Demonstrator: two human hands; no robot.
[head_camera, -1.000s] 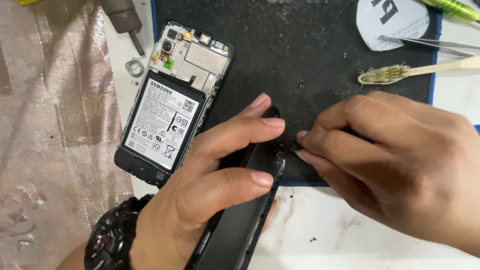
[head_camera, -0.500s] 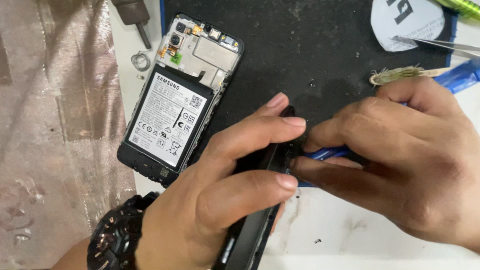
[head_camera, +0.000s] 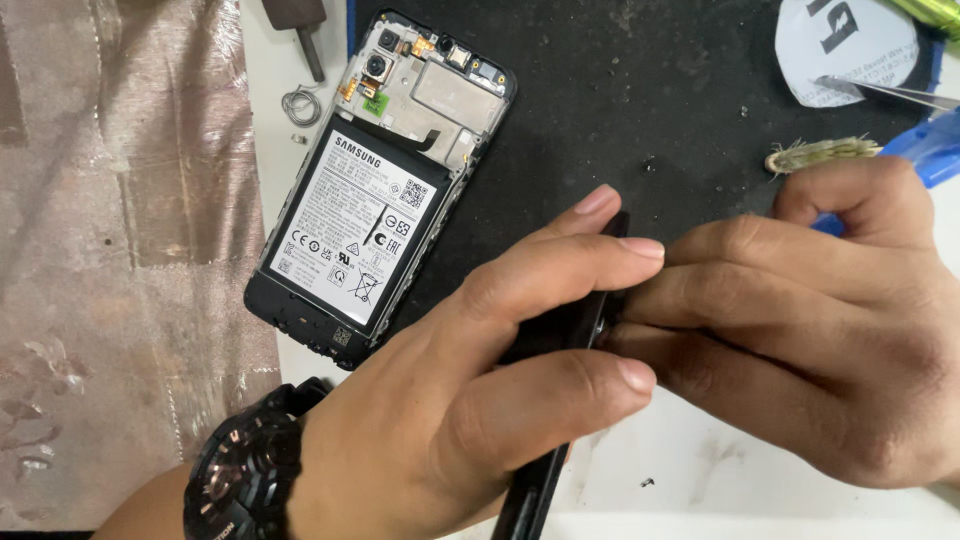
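On a white desk (head_camera: 700, 470) with a black mat (head_camera: 640, 110), the left hand (head_camera: 450, 420) grips a black phone cover (head_camera: 560, 400) edge-up; the right hand (head_camera: 810, 330) pinches its top edge. An opened phone (head_camera: 380, 190) lies nearby.

Single head view only, so I have no second view to compare and no overlap to log; camera sits above the bench and faces steeply down, slightly forward; range is close, both hands fill the lower half; left hand (head_camera: 450, 400) enters from bottom left, right hand (head_camera: 800, 320) from the right edge; opened phone (head_camera: 380, 190) lies upper centre on the black mat (head_camera: 650, 90); patterned cloth (head_camera: 120, 250) bounds the left side.
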